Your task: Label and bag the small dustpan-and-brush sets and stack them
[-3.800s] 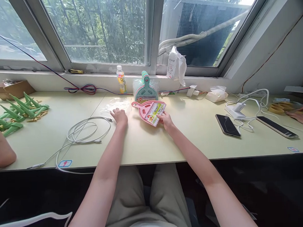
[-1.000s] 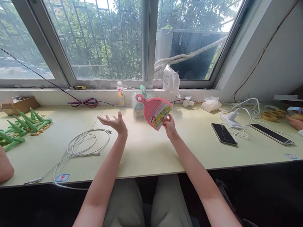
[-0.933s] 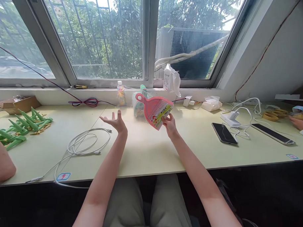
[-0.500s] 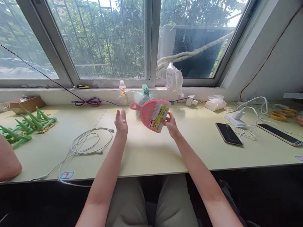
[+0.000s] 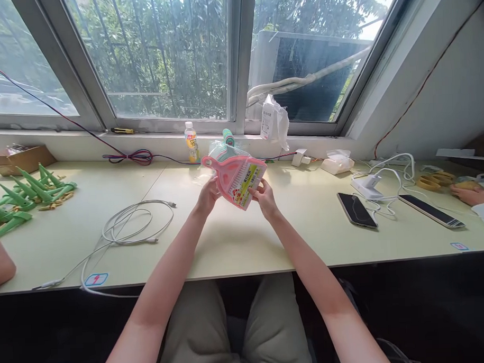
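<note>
A pink dustpan (image 5: pixel 226 174) with a white-bristled brush and a yellow-green printed label (image 5: pixel 247 182) is held up above the table, tilted, its looped handle towards the upper left. My right hand (image 5: pixel 263 196) grips its lower right edge by the label. On the other side, my left hand (image 5: pixel 209 195) closes on the rim below the handle; some of its fingers are hidden behind the pan. Just behind stands a green-handled item (image 5: pixel 228 138) in clear plastic wrap, partly covered by the dustpan.
A coiled white cable (image 5: pixel 126 225) lies left, beyond it green spiky pieces (image 5: pixel 38 188). A drink bottle (image 5: pixel 191 143) stands at the back. To the right are a phone (image 5: pixel 357 210), a charger (image 5: pixel 369 186) and another person's hand (image 5: pixel 473 194). Someone's arm (image 5: pixel 1 261) rests at far left.
My left hand has moved from open beside the dustpan onto its left rim. The right hand keeps its grip. The view has shifted slightly.
</note>
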{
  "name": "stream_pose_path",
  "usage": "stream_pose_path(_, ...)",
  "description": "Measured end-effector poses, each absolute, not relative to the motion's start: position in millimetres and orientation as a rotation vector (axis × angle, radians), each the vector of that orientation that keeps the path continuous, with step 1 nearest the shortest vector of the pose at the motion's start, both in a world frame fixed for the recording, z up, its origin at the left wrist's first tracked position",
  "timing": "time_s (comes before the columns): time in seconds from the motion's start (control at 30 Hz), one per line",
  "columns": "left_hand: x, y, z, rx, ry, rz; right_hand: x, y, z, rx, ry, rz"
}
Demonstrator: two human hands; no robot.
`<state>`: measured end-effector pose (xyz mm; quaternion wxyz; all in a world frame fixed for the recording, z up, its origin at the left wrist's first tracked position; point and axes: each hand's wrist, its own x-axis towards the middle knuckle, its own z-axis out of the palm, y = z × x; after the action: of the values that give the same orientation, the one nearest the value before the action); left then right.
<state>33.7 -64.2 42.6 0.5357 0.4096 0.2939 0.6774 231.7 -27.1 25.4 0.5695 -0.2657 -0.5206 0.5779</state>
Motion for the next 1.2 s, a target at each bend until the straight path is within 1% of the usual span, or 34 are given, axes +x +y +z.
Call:
stream_pose_path(0.53, 78.1, -77.4, 31.7, 1.201, 0.867, 1.412, 220.9, -45.2, 27.1, -0.559, -1.000, 1.300)
stream_pose_path(0.73, 90.0, -81.4, 29.6, 1.220, 0.791, 1.315, 221.3, -45.5, 26.6, -0.558, -0.912, 1.312)
stream_pose_path(0.93, 86.8, -78.3, 31.5, 1.217, 0.829, 1.517, 223.9, -40.1, 27.0, -0.561, -0.871, 1.320)
stream_pose_path(1.2, 81.5, -70.7, 27.5, 1.207, 0.944, 1.551, 225.2, -35.5, 24.3, -0.612, -0.965, 1.301)
